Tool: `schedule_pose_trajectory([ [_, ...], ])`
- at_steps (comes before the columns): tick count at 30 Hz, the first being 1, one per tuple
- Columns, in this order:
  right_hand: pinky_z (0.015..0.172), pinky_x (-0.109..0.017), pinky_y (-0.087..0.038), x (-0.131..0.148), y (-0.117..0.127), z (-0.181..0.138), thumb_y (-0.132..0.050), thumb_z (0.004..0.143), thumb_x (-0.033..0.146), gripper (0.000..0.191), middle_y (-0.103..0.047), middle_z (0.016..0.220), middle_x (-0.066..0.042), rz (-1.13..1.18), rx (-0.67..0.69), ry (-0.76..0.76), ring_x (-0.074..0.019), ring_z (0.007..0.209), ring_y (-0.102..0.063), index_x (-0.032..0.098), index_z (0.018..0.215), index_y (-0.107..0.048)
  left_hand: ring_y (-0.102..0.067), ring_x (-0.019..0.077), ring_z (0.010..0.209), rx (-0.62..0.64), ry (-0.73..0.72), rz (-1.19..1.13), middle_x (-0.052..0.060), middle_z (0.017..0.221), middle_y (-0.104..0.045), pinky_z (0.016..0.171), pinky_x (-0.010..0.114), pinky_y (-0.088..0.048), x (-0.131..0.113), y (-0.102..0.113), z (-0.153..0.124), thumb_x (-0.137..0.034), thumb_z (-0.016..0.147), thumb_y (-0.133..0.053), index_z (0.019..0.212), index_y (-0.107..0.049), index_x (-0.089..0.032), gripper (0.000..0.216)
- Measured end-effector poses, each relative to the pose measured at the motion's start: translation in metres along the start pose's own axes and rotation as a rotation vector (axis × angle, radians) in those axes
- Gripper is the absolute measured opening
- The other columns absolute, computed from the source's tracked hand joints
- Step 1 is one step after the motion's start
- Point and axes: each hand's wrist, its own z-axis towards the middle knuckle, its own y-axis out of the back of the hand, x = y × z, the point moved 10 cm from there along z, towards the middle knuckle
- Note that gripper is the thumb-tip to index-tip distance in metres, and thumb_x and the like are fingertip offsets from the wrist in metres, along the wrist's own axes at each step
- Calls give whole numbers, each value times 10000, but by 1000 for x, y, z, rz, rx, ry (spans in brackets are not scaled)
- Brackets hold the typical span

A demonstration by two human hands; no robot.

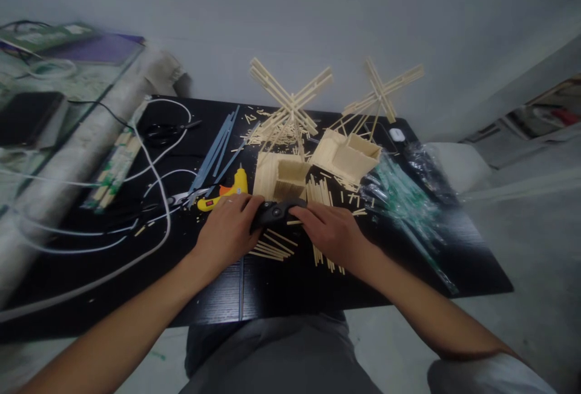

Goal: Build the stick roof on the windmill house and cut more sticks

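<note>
Both my hands grip a small black object (275, 213) with round, screw-like details; its exact kind is unclear. My left hand (230, 224) is closed round its left end and my right hand (334, 232) round its right end. Just beyond lies a wooden stick-built model (263, 171) with an open box and a windmill-like cross (293, 102) above it. Left of it, beside my left hand, rests a yellow glue gun (236, 183). Thin wooden sticks (275, 246) are under and between my hands, with more sticks (316, 255) under my right hand.
A second windmill-like model (342, 155) stands at the back right, near green-and-clear plastic wrappers (408, 194). Blue strips (218, 149), black scissors (166, 132) and a looping white cable (158, 185) lie left. Stick offcuts (276, 134) are heaped behind. The black table (290, 291) meets a wall.
</note>
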Motion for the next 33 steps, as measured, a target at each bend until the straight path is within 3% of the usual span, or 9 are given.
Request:
schedule_pose_trajectory([
  [5,619,-283,-490,1,0,-2,-468,1068,98,222,-730,842,-35,-25,17,29,-157,723,-681,154,1115,-678,-684,354,1045,12,-7,-14,169,1131,-702,947,480,-542,2,-2,1,-191,866,-645,1245,-651,-144,382],
  [10,628,-265,-483,-10,17,-11,-504,1061,124,212,-742,804,-22,-22,-42,-24,-147,700,-684,172,1111,-705,-694,368,1012,22,71,-1,165,1117,-712,903,485,-542,14,-1,2,-210,891,-614,1270,-659,-147,387],
  [13,633,-262,-483,-49,23,-24,-493,1075,208,231,-759,823,-34,-43,-48,-233,-168,730,-710,210,1082,-724,-702,370,985,17,160,-30,148,1116,-727,858,471,-539,25,0,1,-230,900,-596,1254,-671,-168,368],
  [17,678,-330,-510,-111,14,-52,-535,1051,299,256,-782,914,-124,-102,69,-558,-264,805,-743,156,1054,-747,-729,309,926,-7,285,-214,89,1013,-757,776,383,-523,39,0,-2,-264,894,-583,1155,-687,-200,289],
  [20,741,-398,-540,-131,7,-64,-541,1039,364,366,-787,949,-160,-48,147,-683,-325,851,-746,107,1232,-715,-707,232,770,-56,322,-370,35,855,-736,692,316,-486,43,3,-3,-297,892,-579,1027,-691,-209,196],
  [24,902,-424,-555,-116,14,-56,-401,1097,377,422,-774,1140,-153,276,87,-695,-295,1032,-738,151,1311,-686,-584,159,579,-140,331,-489,-13,657,-632,606,278,-427,43,13,-2,-335,915,-580,852,-664,-201,170],
  [28,669,-314,-566,-87,17,-41,-466,1093,394,315,-739,854,-27,774,30,-770,-175,693,-702,225,1291,-643,-615,159,646,-144,358,-675,3,723,-691,636,271,-453,43,8,-1,-424,930,-611,888,-724,-187,266],
  [31,819,-337,-624,-67,21,-26,-540,1076,388,232,-784,906,-18,1090,-52,-759,-174,850,-771,264,1267,-586,-663,178,688,-75,403,-865,5,725,-725,682,282,-503,41,-3,-2,-476,898,-668,981,-774,-182,324],
  [33,884,-363,-634,-61,20,-21,-585,1060,390,220,-804,941,-22,1203,-105,-767,-181,911,-790,280,1249,-559,-666,179,669,-33,416,-953,12,688,-726,667,283,-512,38,-8,-2,-491,879,-695,934,-786,-174,334],
])
